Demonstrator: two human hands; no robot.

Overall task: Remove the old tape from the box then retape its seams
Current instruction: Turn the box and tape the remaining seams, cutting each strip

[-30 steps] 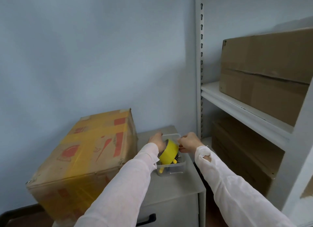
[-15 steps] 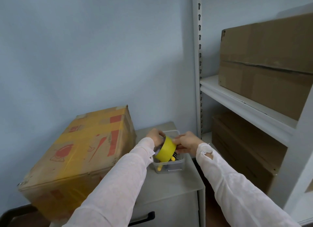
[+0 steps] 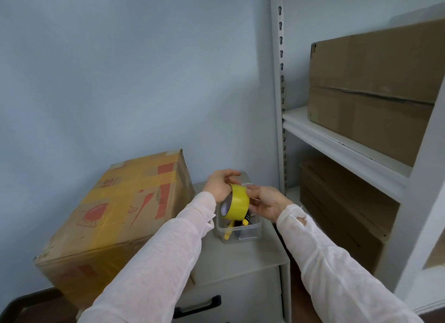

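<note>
The box [image 3: 115, 214], brown cardboard with red print and broad bands of yellowish old tape [image 3: 134, 186] across its top and down its front, sits at the left edge of the surface [image 3: 240, 257], close to the wall [image 3: 120, 69]. Its near corner juts out past the edge, and the left sleeve [image 3: 154, 269] hides how much of the box the surface carries. Just right of the box, both hands hold a yellow roll [image 3: 238, 206] in the air, apart from the box and right above a clear bin [image 3: 240, 238]. The left hand [image 3: 220, 185] has its fingers [image 3: 228, 174] curled over the top of the roll. The right hand [image 3: 267, 202] pinches the roll's right side, so both sets of fingers are clamped on it. The roll's open core faces the left sleeve. The bin stands near the middle of the surface and holds small yellow and black things too hidden to name. The surface is the top of a grey cabinet [image 3: 252, 296] with a black drawer handle [image 3: 197, 304] on its front. To the right stands a grey rack [image 3: 279, 81]. Its shelf [image 3: 342, 151] bears a plain carton [image 3: 375, 93], and a darker carton [image 3: 337, 214] lies in the shadow beneath. A dark, rounded object [image 3: 26, 308] shows at the bottom left corner.
</note>
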